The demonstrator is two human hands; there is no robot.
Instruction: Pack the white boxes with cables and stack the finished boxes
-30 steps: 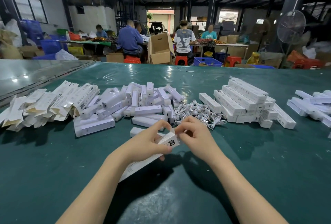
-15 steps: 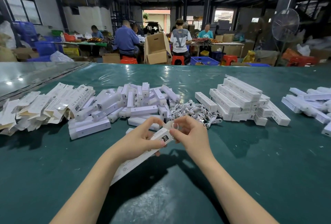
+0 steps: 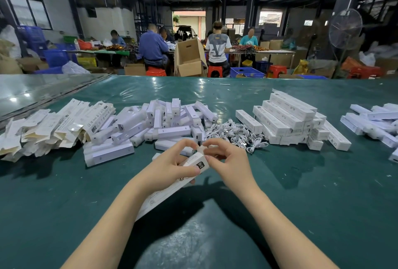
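**Carton held at its far end, stack to the right**

Nearest the viewer, a long white cardboard box (image 3: 170, 189) is held over the glossy green table (image 3: 301, 215). Its long axis runs from 7 o'clock, beside the left forearm, to 1 o'clock. The left hand (image 3: 172, 166) grasps the box around its far part. The right hand (image 3: 228, 161), fingers curled, pinches the small flap at that far end. Whether a cable is already inside cannot be told. Just beyond the fingertips, at 1 o'clock, lies a heap of coiled white cables (image 3: 234, 134). Farther off, at 2 o'clock, is the stack of closed white boxes (image 3: 288, 115). The right hand is nearer to both, so stacking probably falls to it. At 10 o'clock lie flat white carton blanks (image 3: 53, 124).
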